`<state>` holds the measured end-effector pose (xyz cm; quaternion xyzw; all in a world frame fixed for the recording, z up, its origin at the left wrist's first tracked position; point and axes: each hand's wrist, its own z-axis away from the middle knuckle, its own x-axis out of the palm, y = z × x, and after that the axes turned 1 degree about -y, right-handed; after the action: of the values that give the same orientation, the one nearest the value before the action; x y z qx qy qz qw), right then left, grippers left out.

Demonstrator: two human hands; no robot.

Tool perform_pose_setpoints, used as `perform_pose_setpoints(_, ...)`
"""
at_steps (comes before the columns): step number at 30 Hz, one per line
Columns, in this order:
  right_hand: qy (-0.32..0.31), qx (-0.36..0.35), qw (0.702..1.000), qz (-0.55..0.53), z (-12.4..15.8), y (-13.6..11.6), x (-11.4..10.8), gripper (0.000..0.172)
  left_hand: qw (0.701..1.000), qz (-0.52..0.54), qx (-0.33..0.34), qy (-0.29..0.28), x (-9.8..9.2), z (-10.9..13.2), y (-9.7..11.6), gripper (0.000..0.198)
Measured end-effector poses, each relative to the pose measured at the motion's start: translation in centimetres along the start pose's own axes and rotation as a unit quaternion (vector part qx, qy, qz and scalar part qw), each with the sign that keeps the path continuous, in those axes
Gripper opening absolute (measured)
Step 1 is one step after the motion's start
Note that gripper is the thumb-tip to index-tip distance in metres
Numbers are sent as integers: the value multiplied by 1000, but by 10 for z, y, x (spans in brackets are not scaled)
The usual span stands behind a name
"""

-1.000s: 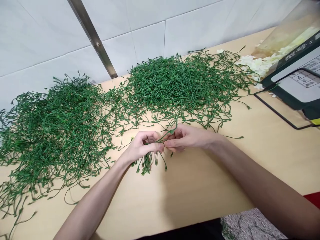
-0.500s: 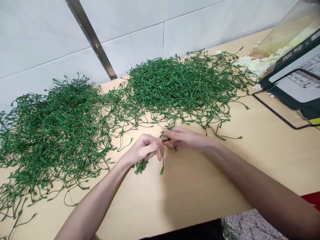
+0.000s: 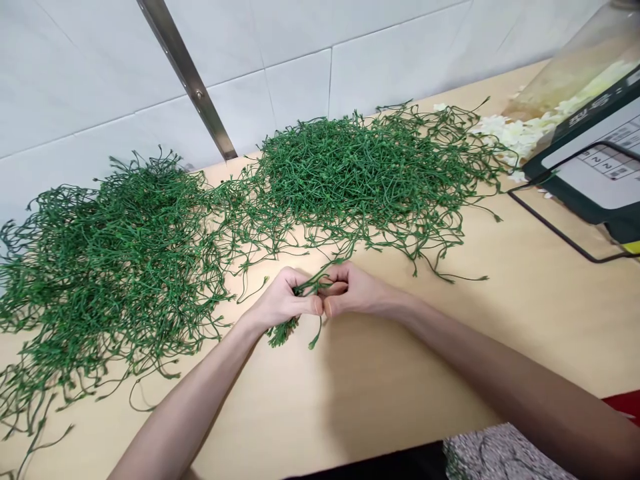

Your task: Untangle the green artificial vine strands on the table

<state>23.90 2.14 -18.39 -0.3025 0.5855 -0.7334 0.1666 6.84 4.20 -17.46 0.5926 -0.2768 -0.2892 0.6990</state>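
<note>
We see the small bundle of thin, dark-green, plastic-looking stems with forked tips (image 3: 284,331) in the left hand (image 3: 285,300), just above the pale wood-look tabletop (image 3: 400,373); its tufted ends poke out below the palm. That hand is curled round the bundle. A few green stems (image 3: 315,283) cross between the two hands, and one single stem (image 3: 316,337) dangles under the thumbs. The right hand (image 3: 353,290) has its thumb and fingers bent in against these stems, thumb tip just beside the left one; we cannot tell whether it grips any.

We judge the stems very light, springy and bendable, hardly fragile, though their branching tips likely snag on one another. We would hold the bundle round its middle and pinch single stems along the bare length, away from the forks.

Beyond the hands lies a wide mound of tangled green stems (image 3: 365,167), with a looser green heap (image 3: 125,260) to the left. Farther right we see white artificial petals (image 3: 505,130) beside a black wire frame (image 3: 547,229).
</note>
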Motion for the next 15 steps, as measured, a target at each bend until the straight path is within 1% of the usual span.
perform_pose_setpoints(8, 12, 11, 1000, -12, 0, -1, 1, 61, 1000, -6, -13, 0, 0, 1, -5, 66)
perform_pose_setpoints(11, 21, -4, 1000, -21, 0, -1, 3, 62, 1000, -5, -16, 24, 2, 2, -4, 68)
perform_pose_setpoints(15, 46, -43, 997, -44, -1, -1, 8, 67, 999, -2, 1, 55, 5, 2, -4, 69)
